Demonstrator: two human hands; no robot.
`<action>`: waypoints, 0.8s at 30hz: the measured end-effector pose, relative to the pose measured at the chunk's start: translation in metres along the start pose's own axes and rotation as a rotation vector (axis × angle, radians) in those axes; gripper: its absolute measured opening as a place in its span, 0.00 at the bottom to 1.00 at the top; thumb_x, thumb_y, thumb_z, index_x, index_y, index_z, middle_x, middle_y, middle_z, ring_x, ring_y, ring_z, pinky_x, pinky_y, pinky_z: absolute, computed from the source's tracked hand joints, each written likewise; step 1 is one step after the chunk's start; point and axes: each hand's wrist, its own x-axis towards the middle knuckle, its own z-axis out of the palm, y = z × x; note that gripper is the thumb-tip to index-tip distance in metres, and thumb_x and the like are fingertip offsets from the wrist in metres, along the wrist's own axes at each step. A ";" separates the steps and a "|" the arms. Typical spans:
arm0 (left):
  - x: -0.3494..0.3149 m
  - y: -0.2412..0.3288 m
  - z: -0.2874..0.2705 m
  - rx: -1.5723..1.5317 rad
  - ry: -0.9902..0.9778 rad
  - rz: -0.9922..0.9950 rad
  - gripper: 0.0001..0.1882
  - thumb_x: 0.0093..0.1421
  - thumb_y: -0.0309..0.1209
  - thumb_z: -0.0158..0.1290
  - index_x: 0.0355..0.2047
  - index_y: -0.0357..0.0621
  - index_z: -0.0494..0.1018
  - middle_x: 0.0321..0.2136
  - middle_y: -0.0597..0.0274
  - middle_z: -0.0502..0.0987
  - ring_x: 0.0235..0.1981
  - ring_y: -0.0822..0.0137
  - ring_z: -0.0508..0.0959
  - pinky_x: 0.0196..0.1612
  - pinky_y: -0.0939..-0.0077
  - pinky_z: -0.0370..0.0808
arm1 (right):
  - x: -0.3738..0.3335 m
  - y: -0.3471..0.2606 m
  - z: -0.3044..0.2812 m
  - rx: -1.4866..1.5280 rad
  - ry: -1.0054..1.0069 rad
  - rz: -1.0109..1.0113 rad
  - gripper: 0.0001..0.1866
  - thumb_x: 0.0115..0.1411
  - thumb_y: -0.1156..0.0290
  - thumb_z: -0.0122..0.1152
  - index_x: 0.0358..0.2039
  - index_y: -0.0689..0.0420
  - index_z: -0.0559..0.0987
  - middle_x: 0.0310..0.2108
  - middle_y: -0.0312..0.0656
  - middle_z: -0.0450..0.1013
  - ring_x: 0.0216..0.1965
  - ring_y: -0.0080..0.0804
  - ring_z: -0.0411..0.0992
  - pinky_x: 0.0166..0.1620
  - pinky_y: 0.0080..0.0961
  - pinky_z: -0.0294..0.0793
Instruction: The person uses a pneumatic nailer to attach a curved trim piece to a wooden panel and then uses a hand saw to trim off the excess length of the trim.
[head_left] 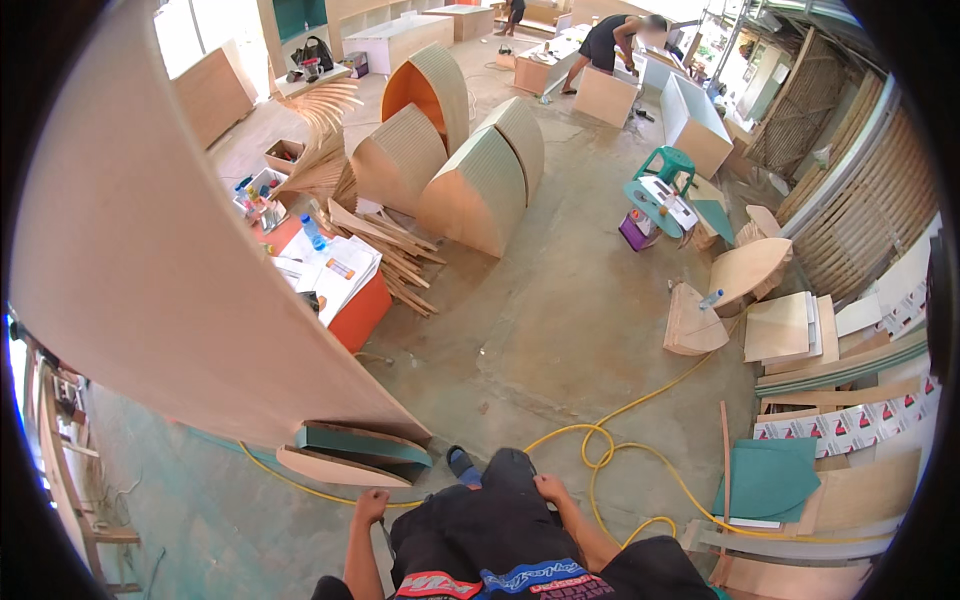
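My left hand (pixel 372 505) is closed in a fist beside my black shirt, just below a pair of curved-edge boards (pixel 360 456), one pale and one with a green face. Whatever its fingers hold, if anything, is hidden. My right hand (pixel 549 487) is also closed, close against my dark trousers (pixel 510 468); its fingertips cannot be made out. Left of me rises a huge pale plywood sheet (pixel 170 260), its lower corner near the curved boards. A sandaled foot (pixel 461 464) shows on the concrete floor between my hands.
A yellow hose (pixel 640 398) loops across the floor at my right. Stacked panels and a green sheet (pixel 768 480) lie beyond it. Ahead stand arched ribbed wooden shells (pixel 480 185), an orange table (pixel 362 315) with papers, and wood strips. A person (pixel 610 45) bends over cabinets far off.
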 end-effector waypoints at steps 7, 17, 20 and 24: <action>-0.003 -0.068 0.006 -0.203 0.025 -0.484 0.20 0.66 0.40 0.51 0.27 0.32 0.76 0.22 0.54 0.81 0.20 0.64 0.80 0.25 0.64 0.77 | 0.127 -0.121 -0.053 -0.021 -0.129 -0.175 0.19 0.61 0.56 0.59 0.35 0.60 0.85 0.24 0.47 0.80 0.20 0.36 0.77 0.27 0.37 0.77; 0.056 0.042 0.008 -0.071 0.044 -0.247 0.20 0.65 0.41 0.50 0.30 0.34 0.77 0.22 0.53 0.81 0.20 0.61 0.80 0.25 0.62 0.78 | 0.278 -0.275 -0.084 -0.496 -0.339 -0.358 0.19 0.61 0.54 0.58 0.34 0.58 0.86 0.25 0.46 0.81 0.22 0.40 0.78 0.29 0.40 0.78; 0.065 0.078 -0.009 -0.023 0.047 -0.255 0.19 0.65 0.42 0.50 0.31 0.35 0.77 0.23 0.53 0.81 0.21 0.60 0.80 0.26 0.61 0.78 | 0.323 -0.317 -0.090 -0.469 -0.371 -0.398 0.19 0.59 0.56 0.59 0.36 0.59 0.86 0.27 0.50 0.82 0.26 0.45 0.80 0.33 0.42 0.80; 0.082 0.118 -0.024 0.027 0.095 -0.278 0.19 0.65 0.42 0.51 0.31 0.36 0.78 0.23 0.53 0.81 0.21 0.58 0.81 0.26 0.60 0.78 | 0.346 -0.389 -0.105 -0.387 -0.338 -0.498 0.19 0.57 0.56 0.59 0.37 0.58 0.86 0.32 0.52 0.82 0.33 0.53 0.81 0.39 0.46 0.80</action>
